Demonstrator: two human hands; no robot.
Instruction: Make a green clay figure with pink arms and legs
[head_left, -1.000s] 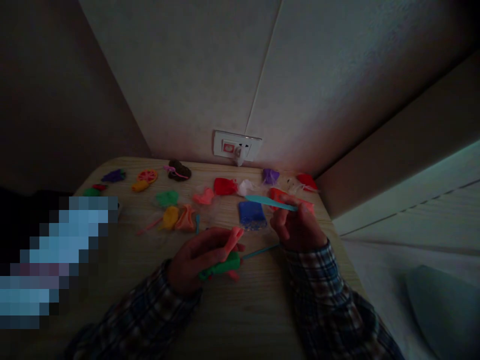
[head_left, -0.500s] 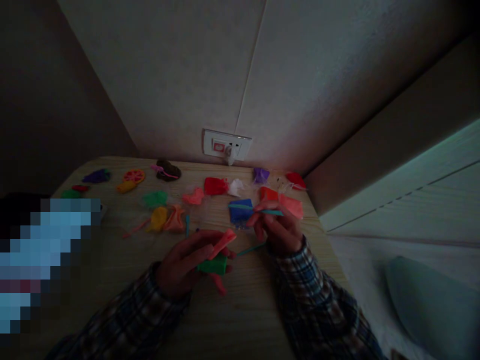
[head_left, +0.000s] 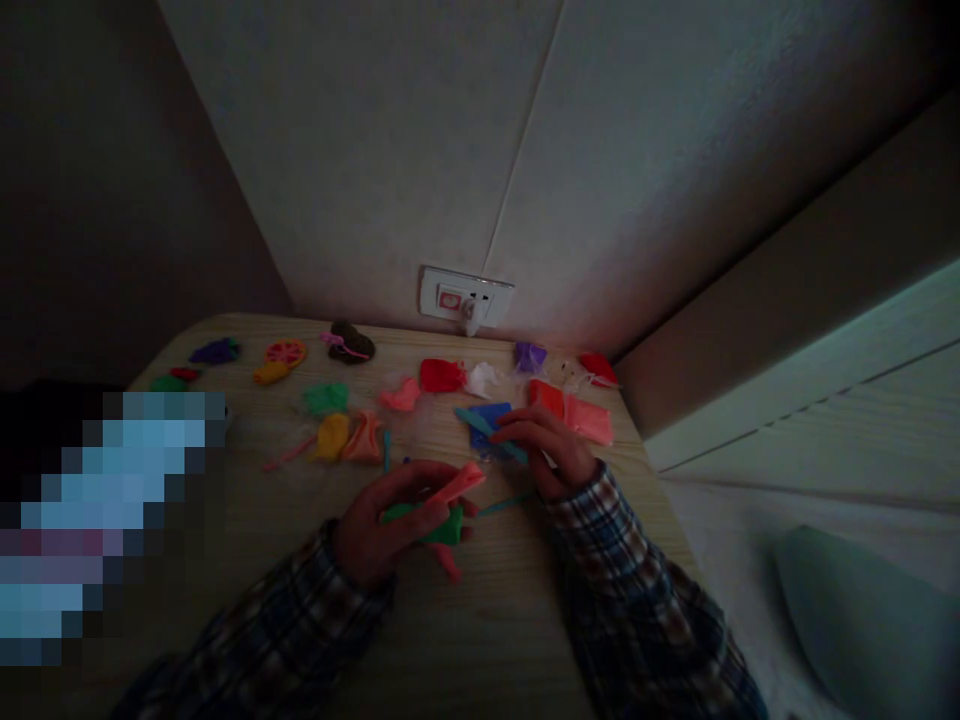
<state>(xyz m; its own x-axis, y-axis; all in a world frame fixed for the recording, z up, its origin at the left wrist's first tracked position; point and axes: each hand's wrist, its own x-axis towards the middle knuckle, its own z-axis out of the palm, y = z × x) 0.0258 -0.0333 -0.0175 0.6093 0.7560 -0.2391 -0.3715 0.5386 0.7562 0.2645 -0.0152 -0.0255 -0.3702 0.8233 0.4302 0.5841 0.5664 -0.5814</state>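
My left hand [head_left: 379, 525] is closed around a piece of pink and green modelling clay [head_left: 451, 525]; a pink strip of it sticks out over the thumb and another pink end hangs below. Up and to the right, my right hand [head_left: 556, 450] grips a flat teal clay tool [head_left: 472, 420] between thumb and fingers. The tool slants over a blue clay packet [head_left: 501, 411], and I cannot tell if it touches it. Between the hands a second thin teal tool [head_left: 501, 506] lies on the wooden table [head_left: 480, 640], partly near my right wrist.
Along the back lie a red packet [head_left: 442, 376], a purple packet [head_left: 530, 357] and an orange packet [head_left: 546, 398]. Shaped clay pieces, such as a brown one [head_left: 351, 343], sit at the left. A wall socket [head_left: 465, 298] holds a plug. A blurred-out patch [head_left: 112, 500] covers the left side.
My right hand has turned over, and the teal tool now slopes down to the right instead of lying nearly level. My left hand keeps its hold on the clay. The view has shifted slightly.
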